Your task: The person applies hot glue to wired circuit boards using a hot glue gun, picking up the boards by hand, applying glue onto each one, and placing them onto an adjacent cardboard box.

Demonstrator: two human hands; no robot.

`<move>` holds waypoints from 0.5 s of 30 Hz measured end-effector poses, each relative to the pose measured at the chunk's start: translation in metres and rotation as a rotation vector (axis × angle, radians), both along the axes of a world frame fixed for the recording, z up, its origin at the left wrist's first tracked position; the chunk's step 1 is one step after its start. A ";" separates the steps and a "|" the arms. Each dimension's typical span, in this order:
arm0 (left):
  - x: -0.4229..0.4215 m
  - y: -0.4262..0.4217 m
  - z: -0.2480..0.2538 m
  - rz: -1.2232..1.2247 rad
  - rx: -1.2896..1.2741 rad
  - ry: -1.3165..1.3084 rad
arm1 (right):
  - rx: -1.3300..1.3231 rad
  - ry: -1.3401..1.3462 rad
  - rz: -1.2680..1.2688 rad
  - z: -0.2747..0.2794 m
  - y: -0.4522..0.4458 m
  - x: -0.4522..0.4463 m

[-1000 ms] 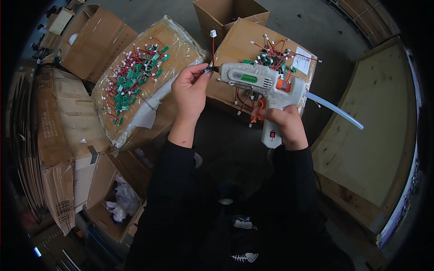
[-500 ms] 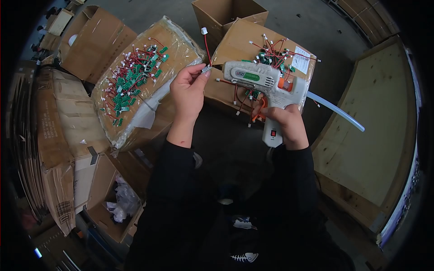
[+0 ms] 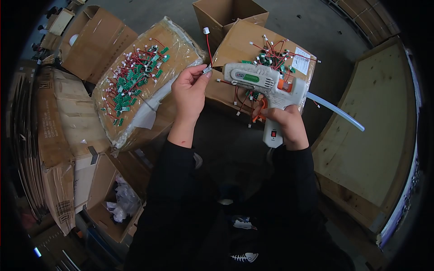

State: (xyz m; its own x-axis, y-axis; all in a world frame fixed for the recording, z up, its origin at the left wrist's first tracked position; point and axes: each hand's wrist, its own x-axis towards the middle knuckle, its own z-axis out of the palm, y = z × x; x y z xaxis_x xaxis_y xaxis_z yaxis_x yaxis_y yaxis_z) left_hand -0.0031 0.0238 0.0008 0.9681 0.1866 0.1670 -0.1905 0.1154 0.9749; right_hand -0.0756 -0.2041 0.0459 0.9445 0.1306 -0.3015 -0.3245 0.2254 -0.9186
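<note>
Between thumb and fingers, my left hand pinches a small circuit board, from which red and black wires rise to a white connector. My right hand is wrapped round the grip of a white hot glue gun, with fingers at its orange trigger. The gun's nozzle end points left, close beside the board; whether they touch I cannot tell. A translucent glue stick sticks out of its rear. Behind the gun lie wired boards, partly hidden by it.
On the plastic-wrapped carton at left is a pile of green wired boards. Another carton stands under the right-hand boards. An open box at lower left holds crumpled plastic. A wooden panel borders the right side.
My left hand and the board in it have shifted very slightly right. The glue gun and my right hand stay practically where they were.
</note>
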 end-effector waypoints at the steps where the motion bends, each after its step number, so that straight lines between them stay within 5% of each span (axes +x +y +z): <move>1: 0.000 0.000 0.000 0.000 -0.012 0.003 | 0.000 0.000 0.001 0.000 0.000 0.000; 5: 0.002 0.007 -0.001 0.002 0.019 -0.009 | 0.042 -0.025 -0.036 -0.002 0.003 0.001; 9: 0.022 0.059 0.004 0.255 -0.091 0.009 | 0.027 -0.038 -0.072 -0.003 0.000 0.003; 11: 0.025 0.074 -0.006 0.347 -0.227 0.326 | 0.034 -0.044 -0.083 0.001 0.000 0.001; 15: 0.007 0.043 -0.016 0.022 -0.098 0.370 | 0.014 -0.079 -0.113 0.005 0.000 0.004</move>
